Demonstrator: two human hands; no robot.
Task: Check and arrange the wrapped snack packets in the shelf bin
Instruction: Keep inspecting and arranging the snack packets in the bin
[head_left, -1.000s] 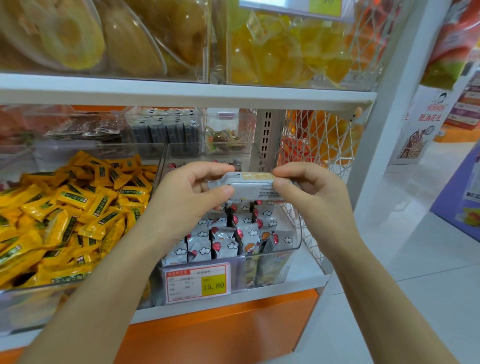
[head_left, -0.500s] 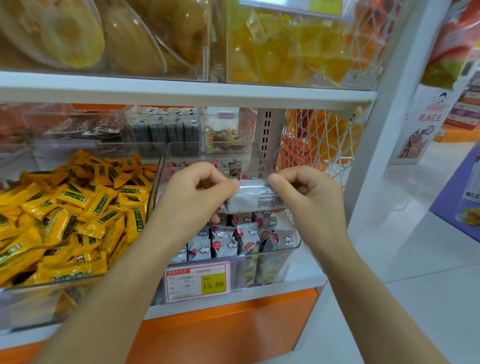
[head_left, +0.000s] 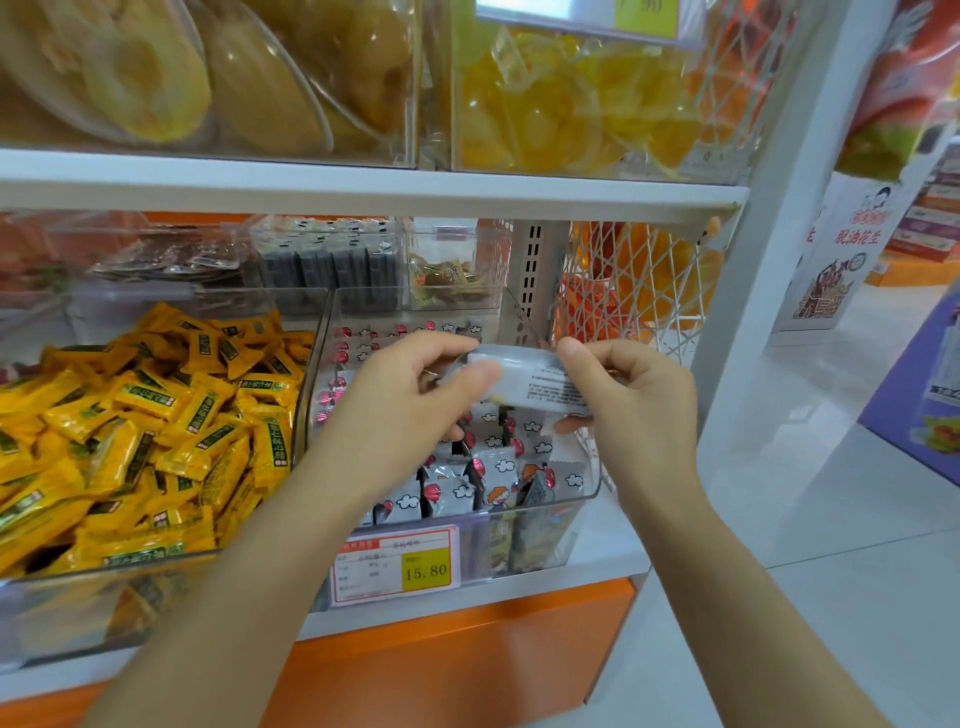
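A pale tiled floor ran to the right of the white shelf and its orange base. On the lower board stood a clear bin of cloud-printed packets. Just above it, the left hand and right hand pinched one grey packet by its ends, perhaps with the printed back facing up. A 15.80 price tag fronted the bin.

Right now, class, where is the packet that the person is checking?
In the head view the packet is centre frame, pinched between the left hand and right hand, above the clear bin, right of the yellow sweets.
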